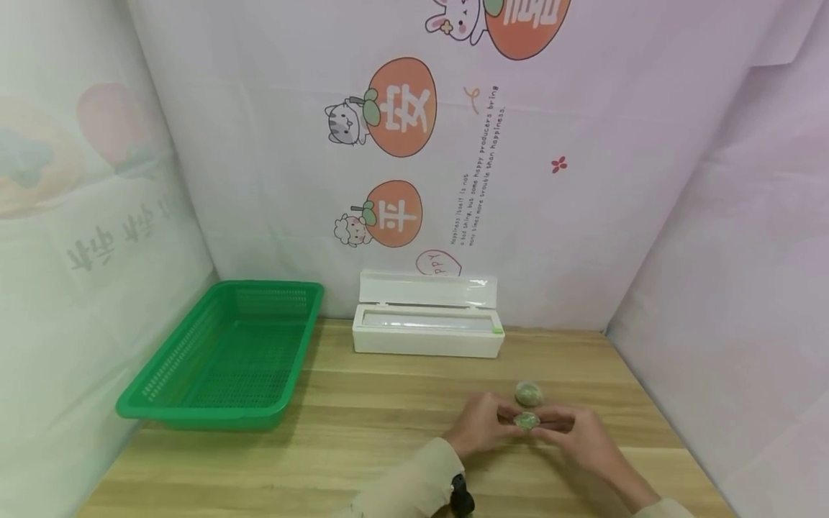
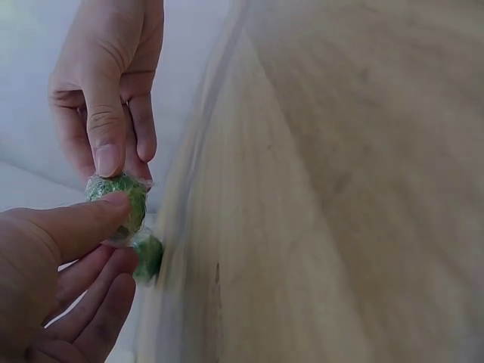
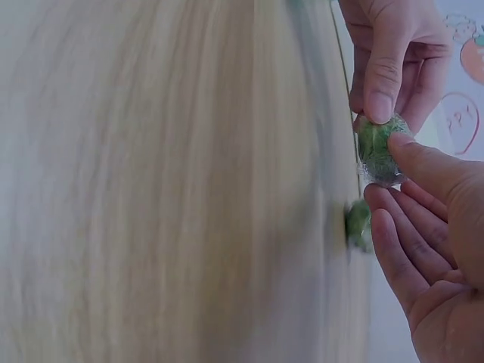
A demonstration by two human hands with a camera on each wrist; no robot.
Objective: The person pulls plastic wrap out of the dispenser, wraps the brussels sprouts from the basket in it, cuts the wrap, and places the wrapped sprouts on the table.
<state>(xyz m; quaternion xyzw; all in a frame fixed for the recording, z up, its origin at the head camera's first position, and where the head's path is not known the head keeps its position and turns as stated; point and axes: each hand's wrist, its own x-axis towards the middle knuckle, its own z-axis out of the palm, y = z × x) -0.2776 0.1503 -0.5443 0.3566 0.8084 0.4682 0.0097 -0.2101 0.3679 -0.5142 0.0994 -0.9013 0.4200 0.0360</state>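
Both hands meet over the right part of the table, around a small round green vegetable (image 1: 527,421) wrapped in clear film. My left hand (image 1: 482,424) pinches it from the left, its thumb pressing the film in the left wrist view. From the right, my right hand (image 1: 583,440) grips the same piece between thumb and fingers. The film looks crinkled around the green vegetable (image 3: 382,150) in the right wrist view. Just behind it on the table lies a second wrapped green vegetable (image 1: 529,393), which neither hand holds.
A white cling film dispenser (image 1: 427,342) with its lid raised stands at the back of the wooden table (image 1: 363,417). To the left sits a green plastic basket (image 1: 223,414). Printed cloth walls (image 1: 285,144) enclose the back and sides.
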